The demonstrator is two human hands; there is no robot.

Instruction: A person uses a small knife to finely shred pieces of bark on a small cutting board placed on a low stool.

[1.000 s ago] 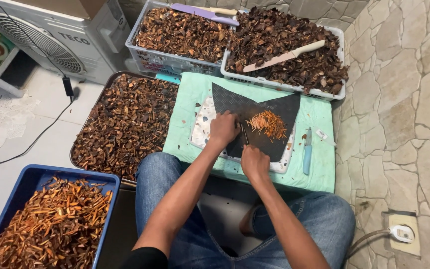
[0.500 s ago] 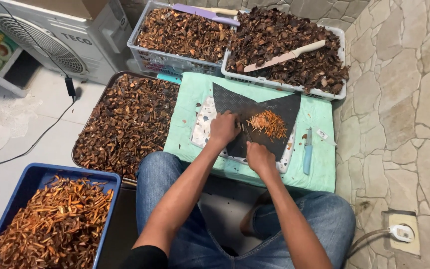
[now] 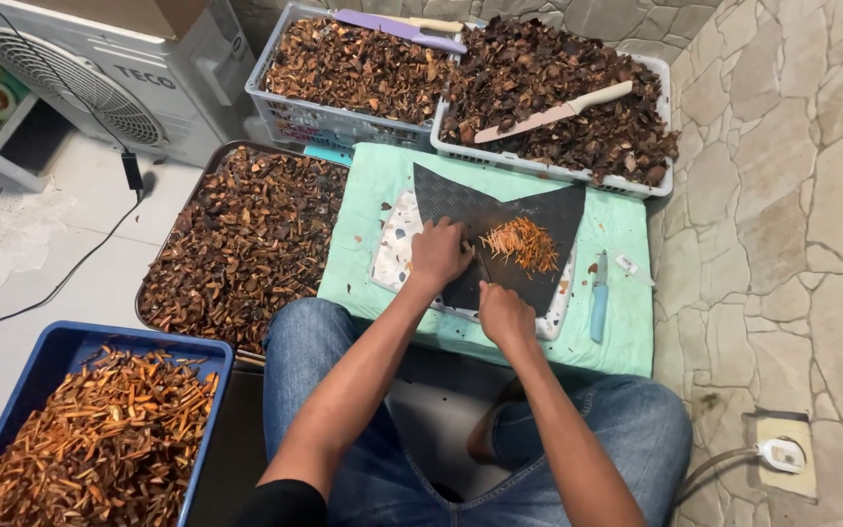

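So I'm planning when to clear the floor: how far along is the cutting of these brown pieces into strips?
Done: the blue crate is heaped with orange strips. In hand: the left hand and right hand work on the dark mat, beside a small strip pile. Left: the round tray and two baskets are full of uncut pieces, so most remains.

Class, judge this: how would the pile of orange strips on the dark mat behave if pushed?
The orange strips lie thin and loose, so they would probably scatter rather than slide together. They look dry and light, and may snap easily.
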